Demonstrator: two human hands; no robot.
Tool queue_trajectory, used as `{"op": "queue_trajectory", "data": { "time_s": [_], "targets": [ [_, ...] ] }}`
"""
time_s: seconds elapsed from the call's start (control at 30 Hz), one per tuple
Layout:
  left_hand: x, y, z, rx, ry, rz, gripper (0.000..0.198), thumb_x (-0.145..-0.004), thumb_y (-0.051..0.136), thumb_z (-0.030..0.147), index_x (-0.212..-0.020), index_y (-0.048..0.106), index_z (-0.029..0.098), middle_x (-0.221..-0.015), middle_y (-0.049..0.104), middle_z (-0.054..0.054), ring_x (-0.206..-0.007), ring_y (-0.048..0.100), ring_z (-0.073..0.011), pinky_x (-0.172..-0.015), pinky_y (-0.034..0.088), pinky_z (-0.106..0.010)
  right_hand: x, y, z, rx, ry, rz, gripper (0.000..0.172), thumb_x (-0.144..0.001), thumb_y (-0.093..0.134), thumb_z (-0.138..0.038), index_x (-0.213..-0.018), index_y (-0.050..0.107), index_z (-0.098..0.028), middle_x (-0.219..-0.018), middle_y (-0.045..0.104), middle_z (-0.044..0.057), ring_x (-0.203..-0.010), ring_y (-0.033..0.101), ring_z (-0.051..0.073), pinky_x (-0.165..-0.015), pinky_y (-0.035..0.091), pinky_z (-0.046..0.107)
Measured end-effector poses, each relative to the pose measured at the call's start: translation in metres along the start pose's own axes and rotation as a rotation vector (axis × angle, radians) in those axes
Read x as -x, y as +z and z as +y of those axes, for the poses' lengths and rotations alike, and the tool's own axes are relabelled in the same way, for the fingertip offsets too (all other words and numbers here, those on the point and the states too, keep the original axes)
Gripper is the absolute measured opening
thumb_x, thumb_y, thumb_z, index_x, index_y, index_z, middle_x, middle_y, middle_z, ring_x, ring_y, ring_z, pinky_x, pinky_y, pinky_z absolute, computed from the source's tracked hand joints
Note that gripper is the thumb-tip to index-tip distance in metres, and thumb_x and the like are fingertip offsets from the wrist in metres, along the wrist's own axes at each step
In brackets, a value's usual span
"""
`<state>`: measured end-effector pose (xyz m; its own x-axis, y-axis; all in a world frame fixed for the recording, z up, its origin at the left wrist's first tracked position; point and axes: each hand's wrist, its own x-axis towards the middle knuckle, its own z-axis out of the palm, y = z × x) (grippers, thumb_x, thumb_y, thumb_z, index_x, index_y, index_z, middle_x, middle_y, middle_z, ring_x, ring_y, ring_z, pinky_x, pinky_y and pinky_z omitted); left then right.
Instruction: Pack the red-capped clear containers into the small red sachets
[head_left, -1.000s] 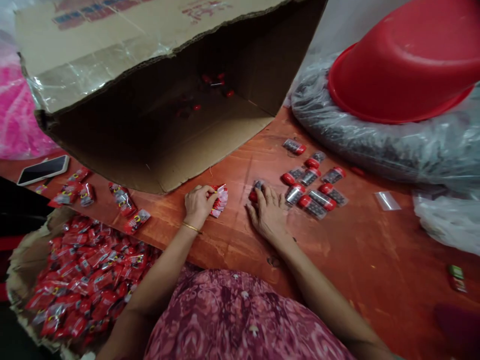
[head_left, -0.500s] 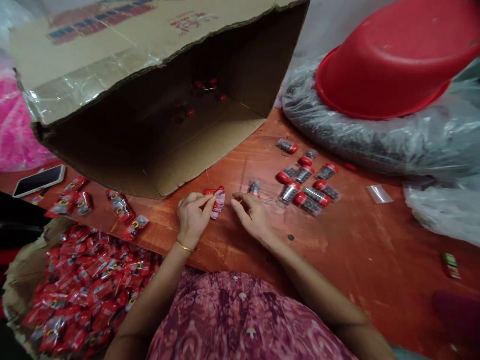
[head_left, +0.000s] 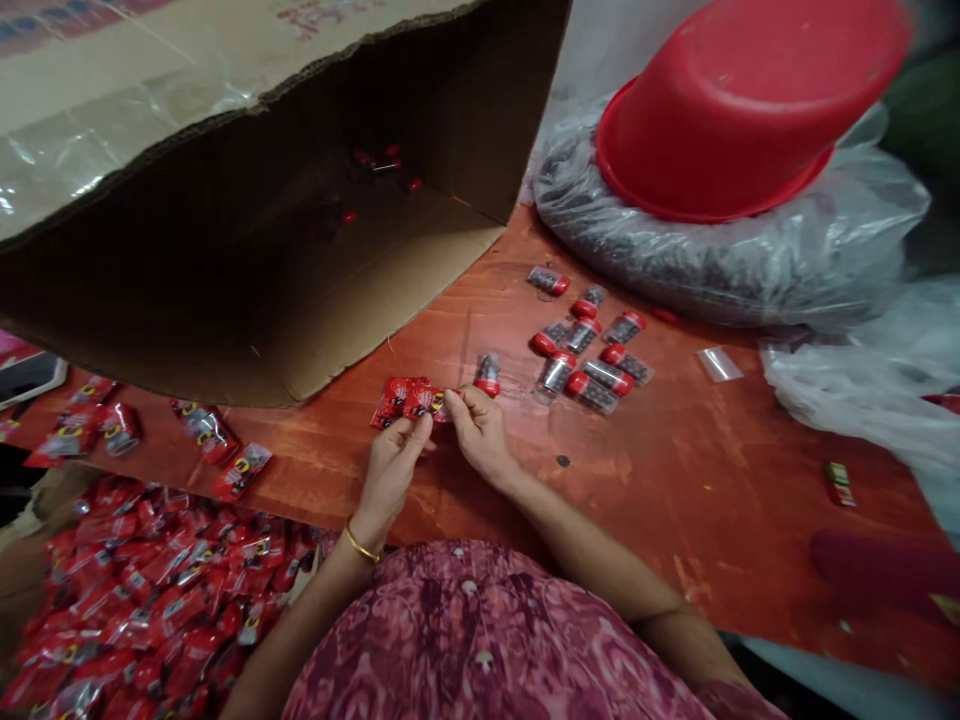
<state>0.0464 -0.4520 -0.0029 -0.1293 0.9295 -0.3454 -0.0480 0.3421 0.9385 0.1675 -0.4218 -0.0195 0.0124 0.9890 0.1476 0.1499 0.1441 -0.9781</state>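
Observation:
Both hands meet over the table edge at a small red printed packet (head_left: 425,401) with a yellow and black mark. My left hand (head_left: 396,458) pinches its lower edge between thumb and finger. At its right end, my right hand (head_left: 480,428) is closed on it with the fingertips. More red packets (head_left: 388,398) lie flat on the table just behind my left hand. Beside my right fingers stands or lies a small clear bottle (head_left: 488,373) with a red cap and dark pellets. Several similar bottles (head_left: 589,350) lie in a group farther right.
A large open cardboard box (head_left: 390,290) lies on its side at the back left, a few red-capped bottles inside. Filled red packets (head_left: 165,590) heap up below the table's left edge; several lie on the tabletop (head_left: 645,530). A red tub (head_left: 720,130) rests on a plastic-wrapped bundle (head_left: 675,260).
My right hand has come left to the packet and grips it with my left hand. Red packets now lie on the table behind my left hand. The view has shifted slightly right.

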Motion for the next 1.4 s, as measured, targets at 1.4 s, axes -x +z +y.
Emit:
{"op": "queue_trajectory", "data": {
  "time_s": [1.4],
  "targets": [
    [-0.019, 0.006, 0.024, 0.492, -0.377, 0.033, 0.023, -0.059, 0.078, 0.027, -0.066, 0.061, 0.014, -0.053, 0.061, 0.002, -0.044, 0.053, -0.0076, -0.043, 0.044, -0.019, 0.003, -0.088, 0.026, 0.272, -0.113, -0.381, 0.039, -0.093, 0.033, -0.044, -0.093, 0.061, -0.017, -0.081, 0.067, 0.007, -0.070, 0.059, 0.016, -0.066, 0.047, 0.029]
  ]
}}
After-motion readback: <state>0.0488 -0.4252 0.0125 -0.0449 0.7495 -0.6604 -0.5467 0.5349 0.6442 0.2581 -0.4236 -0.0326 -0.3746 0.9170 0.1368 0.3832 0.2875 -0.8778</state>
